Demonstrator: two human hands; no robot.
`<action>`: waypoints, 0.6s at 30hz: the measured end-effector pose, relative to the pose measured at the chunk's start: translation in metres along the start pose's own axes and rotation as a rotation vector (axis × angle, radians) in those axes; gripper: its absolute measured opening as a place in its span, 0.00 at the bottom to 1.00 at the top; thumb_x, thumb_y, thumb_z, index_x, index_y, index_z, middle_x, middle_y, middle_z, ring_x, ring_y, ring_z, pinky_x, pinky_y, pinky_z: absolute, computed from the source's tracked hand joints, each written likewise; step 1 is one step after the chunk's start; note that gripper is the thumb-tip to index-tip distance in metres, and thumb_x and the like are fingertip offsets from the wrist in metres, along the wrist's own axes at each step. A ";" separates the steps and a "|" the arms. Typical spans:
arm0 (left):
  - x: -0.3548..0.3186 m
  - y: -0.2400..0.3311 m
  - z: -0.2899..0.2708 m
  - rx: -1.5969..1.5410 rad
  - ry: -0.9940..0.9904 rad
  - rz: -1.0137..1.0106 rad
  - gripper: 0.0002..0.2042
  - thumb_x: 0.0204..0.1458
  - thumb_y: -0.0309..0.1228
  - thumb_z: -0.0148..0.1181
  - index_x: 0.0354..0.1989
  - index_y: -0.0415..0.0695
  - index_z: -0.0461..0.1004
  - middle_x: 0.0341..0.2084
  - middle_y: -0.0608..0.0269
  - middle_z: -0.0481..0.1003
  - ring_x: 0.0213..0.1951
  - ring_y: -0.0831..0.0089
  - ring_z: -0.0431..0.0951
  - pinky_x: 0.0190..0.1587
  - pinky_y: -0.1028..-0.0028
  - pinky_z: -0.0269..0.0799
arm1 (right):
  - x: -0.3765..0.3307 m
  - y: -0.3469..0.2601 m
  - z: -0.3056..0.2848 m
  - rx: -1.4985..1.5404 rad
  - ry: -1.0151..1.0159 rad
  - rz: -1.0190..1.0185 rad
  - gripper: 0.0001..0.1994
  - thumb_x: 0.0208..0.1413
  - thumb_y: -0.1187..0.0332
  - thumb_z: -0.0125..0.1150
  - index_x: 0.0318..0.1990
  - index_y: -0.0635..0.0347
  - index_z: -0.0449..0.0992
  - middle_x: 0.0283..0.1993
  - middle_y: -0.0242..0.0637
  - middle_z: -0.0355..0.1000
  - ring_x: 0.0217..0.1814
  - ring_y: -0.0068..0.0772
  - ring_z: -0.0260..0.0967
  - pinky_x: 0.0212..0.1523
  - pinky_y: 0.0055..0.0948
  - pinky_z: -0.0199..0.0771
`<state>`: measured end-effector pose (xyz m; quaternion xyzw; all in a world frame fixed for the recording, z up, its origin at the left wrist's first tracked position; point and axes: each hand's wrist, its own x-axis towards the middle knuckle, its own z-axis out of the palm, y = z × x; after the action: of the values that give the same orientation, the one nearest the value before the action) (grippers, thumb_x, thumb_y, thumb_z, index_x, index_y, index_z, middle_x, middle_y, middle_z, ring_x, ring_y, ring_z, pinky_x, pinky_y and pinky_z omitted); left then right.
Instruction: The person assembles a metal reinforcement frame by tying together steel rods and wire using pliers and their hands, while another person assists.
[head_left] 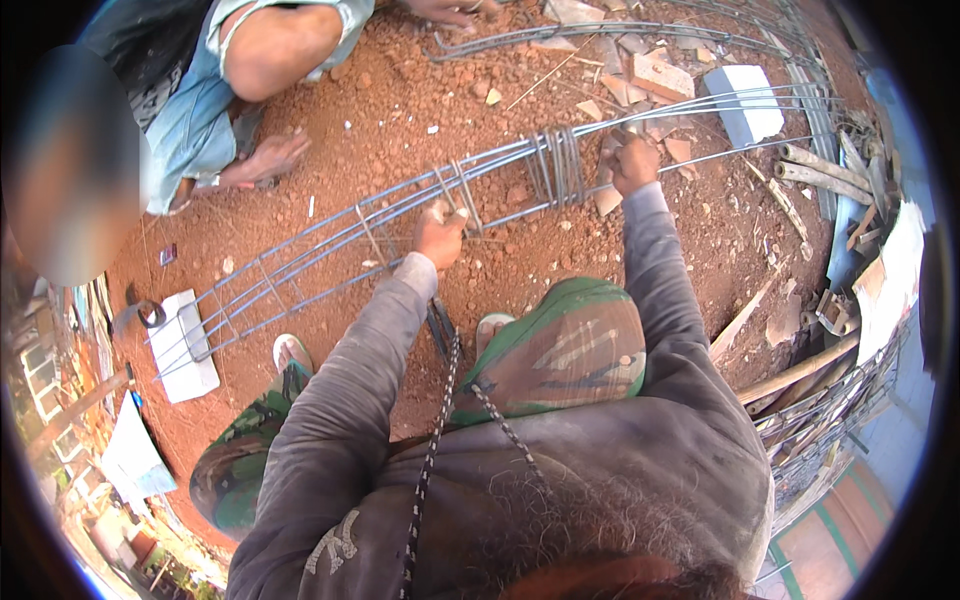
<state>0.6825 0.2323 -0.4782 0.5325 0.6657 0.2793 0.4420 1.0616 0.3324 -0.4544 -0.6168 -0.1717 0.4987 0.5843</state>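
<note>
**Two hands on a rebar cage over red earth**

The left hand (440, 232) closes around a square stirrup (462, 195) on the long rebar cage (330, 235). Farther right, the right hand (634, 160) grips a bar beside bunched stirrups (557, 165). Both arms reach forward, elbows bent. Wire ends could jab fingers if a stirrup slips. Beyond, a co-worker's hand (268, 158) rests on the soil.

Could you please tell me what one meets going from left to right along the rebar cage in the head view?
White block → left hand → bunched stirrups → right hand → second white block.
</note>
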 end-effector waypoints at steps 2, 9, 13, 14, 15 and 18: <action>-0.006 0.036 -0.004 0.006 -0.074 -0.100 0.12 0.61 0.37 0.64 0.40 0.39 0.83 0.31 0.54 0.84 0.35 0.67 0.82 0.40 0.65 0.75 | -0.036 0.008 -0.016 -0.163 0.032 0.027 0.20 0.69 0.64 0.59 0.61 0.69 0.75 0.51 0.41 0.81 0.39 0.26 0.73 0.37 0.25 0.77; -0.003 0.057 -0.006 -0.103 -0.187 -0.194 0.12 0.61 0.37 0.64 0.39 0.39 0.83 0.32 0.61 0.85 0.37 0.71 0.82 0.44 0.68 0.74 | -0.084 0.032 -0.001 -0.605 -0.339 -0.225 0.23 0.67 0.60 0.65 0.58 0.74 0.78 0.49 0.44 0.82 0.41 0.26 0.77 0.43 0.27 0.78; -0.001 0.052 -0.014 -0.020 -0.146 -0.155 0.12 0.60 0.38 0.64 0.39 0.41 0.82 0.32 0.60 0.86 0.37 0.69 0.83 0.45 0.67 0.75 | -0.087 0.015 0.016 -0.642 -0.352 0.021 0.22 0.66 0.62 0.66 0.56 0.76 0.78 0.49 0.45 0.82 0.47 0.28 0.77 0.50 0.28 0.76; -0.002 0.060 -0.013 -0.014 -0.173 -0.163 0.13 0.62 0.39 0.63 0.41 0.41 0.82 0.34 0.61 0.85 0.38 0.70 0.81 0.47 0.68 0.73 | -0.083 0.011 0.014 -0.644 -0.346 0.037 0.21 0.65 0.62 0.67 0.55 0.75 0.79 0.48 0.45 0.82 0.45 0.27 0.77 0.48 0.28 0.76; -0.003 0.066 -0.012 -0.008 -0.202 -0.172 0.13 0.63 0.39 0.61 0.42 0.40 0.81 0.35 0.62 0.85 0.39 0.72 0.79 0.48 0.69 0.71 | -0.075 0.002 0.010 -0.630 -0.355 0.029 0.20 0.65 0.62 0.67 0.53 0.74 0.80 0.44 0.44 0.82 0.41 0.27 0.77 0.44 0.29 0.76; 0.009 0.037 -0.013 -0.104 -0.179 -0.108 0.13 0.63 0.38 0.61 0.45 0.40 0.80 0.35 0.62 0.85 0.40 0.72 0.79 0.50 0.70 0.71 | -0.060 -0.015 0.020 -0.637 -0.369 0.025 0.17 0.65 0.61 0.67 0.48 0.70 0.82 0.35 0.37 0.80 0.30 0.23 0.70 0.31 0.27 0.68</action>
<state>0.6881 0.2528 -0.4442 0.4950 0.6356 0.2407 0.5413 1.0238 0.2993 -0.4125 -0.6695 -0.4132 0.5302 0.3161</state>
